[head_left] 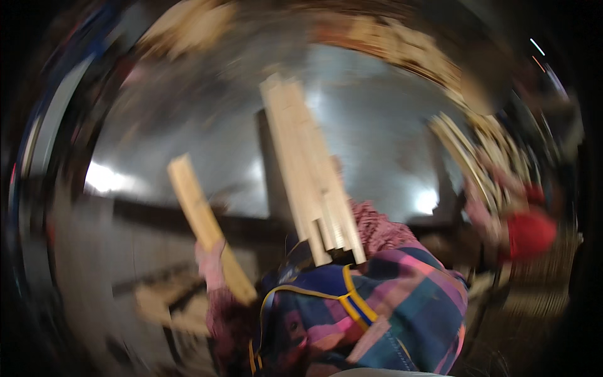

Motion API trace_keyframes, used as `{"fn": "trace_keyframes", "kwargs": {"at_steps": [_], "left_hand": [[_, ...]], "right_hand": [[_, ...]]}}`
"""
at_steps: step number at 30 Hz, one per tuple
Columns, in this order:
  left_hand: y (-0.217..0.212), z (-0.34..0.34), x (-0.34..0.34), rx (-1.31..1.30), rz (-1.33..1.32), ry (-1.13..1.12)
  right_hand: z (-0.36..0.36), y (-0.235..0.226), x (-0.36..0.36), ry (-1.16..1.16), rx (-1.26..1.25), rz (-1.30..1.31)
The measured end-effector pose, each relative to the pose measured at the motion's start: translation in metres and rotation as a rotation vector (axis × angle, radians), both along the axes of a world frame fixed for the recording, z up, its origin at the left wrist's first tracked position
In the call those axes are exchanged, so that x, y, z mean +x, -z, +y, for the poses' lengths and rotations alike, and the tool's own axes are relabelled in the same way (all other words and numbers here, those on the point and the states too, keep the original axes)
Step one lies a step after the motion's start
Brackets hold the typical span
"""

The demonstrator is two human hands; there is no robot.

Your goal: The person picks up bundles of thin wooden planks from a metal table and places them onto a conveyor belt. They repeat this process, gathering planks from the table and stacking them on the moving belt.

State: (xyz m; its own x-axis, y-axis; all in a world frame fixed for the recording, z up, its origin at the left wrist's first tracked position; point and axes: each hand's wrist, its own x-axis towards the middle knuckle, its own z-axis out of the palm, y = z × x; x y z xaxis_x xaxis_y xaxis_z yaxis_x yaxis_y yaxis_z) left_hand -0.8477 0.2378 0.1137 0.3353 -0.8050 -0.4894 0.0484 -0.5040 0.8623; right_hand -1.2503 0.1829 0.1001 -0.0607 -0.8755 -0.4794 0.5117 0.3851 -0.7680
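Note:
My left hand [210, 261], in a pink glove or bare (blur hides which), is closed around a single wooden strip [204, 213] that slants up and away on the left. In front of my body, a bundle of several pale wooden strips [308, 163] points away from me, its near ends uneven. My right arm, in a ruffled pink sleeve [380, 229], runs along the bundle's right side. Only a little of my right hand [337, 166] shows at that edge; it seems to hold the bundle, the rest being hidden behind the wood.
A shiny metal tabletop [377, 107] spreads ahead. Stacked wood [402, 44] lies at its far edge, more wood [188, 25] at far left. On the right, another person in a red cap [531, 235] handles wooden strips [465, 160]. Wood pieces [169, 301] sit low at left.

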Motion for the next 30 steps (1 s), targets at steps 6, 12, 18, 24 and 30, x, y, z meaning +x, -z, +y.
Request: {"fn": "trace_keyframes", "kwargs": {"at_steps": [6, 12, 18, 24, 30], "left_hand": [[0.014, 0.095, -0.028, 0.020, -0.109, -0.247], [-0.024, 0.143, -0.048, 0.085, -0.314, -0.391], [-0.073, 0.219, -0.010, -0.039, -0.349, -0.670], [-0.042, 0.397, 0.054, 0.689, -0.789, -0.783], [0.135, 0.475, -0.061, 0.909, -0.337, -0.803]], "right_hand": [[-0.025, 0.001, 0.017, -0.247, -0.023, -0.085], [-0.021, -0.022, 0.025, -0.517, 0.009, -0.148], [-0.061, -0.038, 0.040, -0.796, -0.002, -0.132], [-0.072, -0.050, 0.063, -0.912, -0.001, -0.096], [-0.025, -0.065, 0.071, -0.952, -0.001, -0.086]]}}
